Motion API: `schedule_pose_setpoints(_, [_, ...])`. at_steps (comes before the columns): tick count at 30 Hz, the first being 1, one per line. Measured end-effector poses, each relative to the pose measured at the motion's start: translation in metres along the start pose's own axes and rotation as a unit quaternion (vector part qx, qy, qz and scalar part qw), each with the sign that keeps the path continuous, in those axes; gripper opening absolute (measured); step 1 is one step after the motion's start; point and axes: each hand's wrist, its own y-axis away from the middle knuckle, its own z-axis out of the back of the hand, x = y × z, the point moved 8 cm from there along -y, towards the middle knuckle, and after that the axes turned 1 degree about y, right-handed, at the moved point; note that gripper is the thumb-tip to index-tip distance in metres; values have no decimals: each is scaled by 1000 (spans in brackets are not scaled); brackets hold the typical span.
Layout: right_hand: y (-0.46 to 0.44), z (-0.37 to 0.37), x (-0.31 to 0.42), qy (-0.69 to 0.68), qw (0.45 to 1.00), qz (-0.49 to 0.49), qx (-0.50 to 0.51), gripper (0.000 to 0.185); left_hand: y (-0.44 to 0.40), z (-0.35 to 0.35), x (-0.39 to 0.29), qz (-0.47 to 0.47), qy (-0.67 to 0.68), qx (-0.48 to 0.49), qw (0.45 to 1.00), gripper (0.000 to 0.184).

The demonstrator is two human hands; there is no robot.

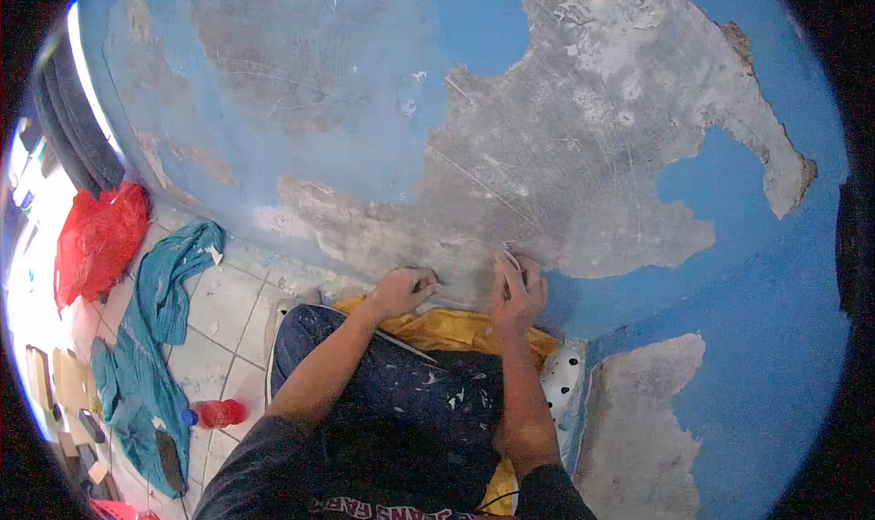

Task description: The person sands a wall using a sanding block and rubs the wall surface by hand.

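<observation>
My left hand (404,292) is closed, its fingers curled in front of the foot of the wall. Whether anything is inside it I cannot make out. To its right, my right hand (518,292) pinches a thin, flat, pale piece (509,254) against the wall's lower part; its kind is too small to tell. Both hands are by a bare grey patch (565,155), where the blue paint (478,19) has come away from the wall. Below the hands, yellow cloth (442,327) lies between my knees and the wall.
Left on the tiled floor (219,310) lie a teal cloth (150,338), a red plastic bag (102,242) and a red bottle (221,414) with a blue cap. A dark flat object (169,461) rests on the cloth. Wood blocks (71,380) are at far left.
</observation>
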Motion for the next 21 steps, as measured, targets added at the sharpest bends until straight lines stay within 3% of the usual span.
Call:
schedule_pose_setpoints(6, [9,-5,-3,45,998,25,-27,23,-2,1,-9,-9,-41,25,999,28])
schedule_pose_setpoints(9, [16,-18,-21,-31,998,-48,5,31,0,1,-13,24,-30,37,999,27])
schedule_pose_setpoints(12, [16,-23,-14,44,996,-40,67,31,-1,-6,1,103,-62,93,988,25])
schedule_pose_setpoints(14, [4,1,-5,75,997,30,6,24,-1,-3,-2,-32,-68,6,997,20])
schedule_pose_setpoints(17, [7,-4,-12,71,996,33,-40,25,-3,0,-4,-50,-26,-6,998,21])
schedule_pose_setpoints(21, [11,-16,-18,64,997,38,-13,29,-8,-7,5,71,-15,54,996,24])
